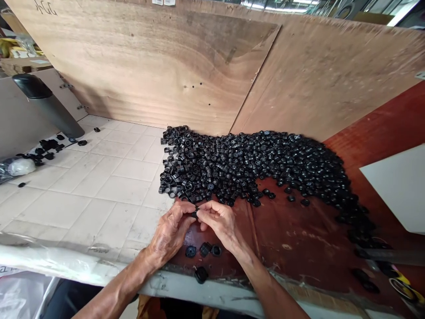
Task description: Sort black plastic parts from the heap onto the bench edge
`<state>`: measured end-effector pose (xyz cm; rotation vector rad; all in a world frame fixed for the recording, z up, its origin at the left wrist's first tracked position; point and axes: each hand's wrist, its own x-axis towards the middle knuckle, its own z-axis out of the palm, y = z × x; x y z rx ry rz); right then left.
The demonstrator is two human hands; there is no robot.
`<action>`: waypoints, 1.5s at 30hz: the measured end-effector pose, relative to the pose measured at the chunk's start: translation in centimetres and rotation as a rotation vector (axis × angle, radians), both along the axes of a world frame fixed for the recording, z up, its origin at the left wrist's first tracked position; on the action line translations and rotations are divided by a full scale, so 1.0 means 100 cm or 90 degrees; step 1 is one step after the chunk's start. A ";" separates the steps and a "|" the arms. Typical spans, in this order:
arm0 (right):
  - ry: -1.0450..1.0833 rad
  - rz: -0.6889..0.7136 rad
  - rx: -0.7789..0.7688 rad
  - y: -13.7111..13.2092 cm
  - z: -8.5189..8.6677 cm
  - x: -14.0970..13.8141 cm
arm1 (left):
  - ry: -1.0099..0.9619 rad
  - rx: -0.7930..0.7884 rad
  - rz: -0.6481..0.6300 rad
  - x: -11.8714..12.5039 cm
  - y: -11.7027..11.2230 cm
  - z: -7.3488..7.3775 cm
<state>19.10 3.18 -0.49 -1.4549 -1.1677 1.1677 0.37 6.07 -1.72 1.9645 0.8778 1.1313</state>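
Observation:
Between the fingertips of both hands is a small black plastic cap (195, 213), mostly covered by the fingers. My left hand (172, 230) pinches it from the left, and my right hand (218, 221) from the right. Just beyond the hands spreads a large heap of similar black caps (232, 164). Nearer to me, below the hands, several loose caps (203, 250) lie on the dark red board. Another black cap (201, 274) rests at the table's front edge.
A plywood panel (149, 66) stands behind the heap. At the left are a dark grey bottle (55, 106), scattered black pieces (48, 146) and a clear plastic bag (16, 168). A white sheet (396, 188) and a yellow-handled tool (405, 285) are at the right.

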 end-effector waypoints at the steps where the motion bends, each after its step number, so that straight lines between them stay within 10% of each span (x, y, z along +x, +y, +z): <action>1: 0.002 0.002 -0.002 0.000 0.000 0.000 | 0.001 0.013 0.003 0.001 0.000 0.000; 14: -0.176 0.068 0.356 -0.003 0.008 -0.002 | -0.207 -0.571 -0.041 -0.002 0.003 0.020; 29: -0.384 0.035 0.235 -0.005 -0.001 -0.003 | -0.032 -0.180 -0.054 0.000 -0.002 0.004; 45: -0.259 0.022 0.235 -0.012 0.015 -0.006 | -0.136 -0.295 -0.032 0.001 -0.002 0.006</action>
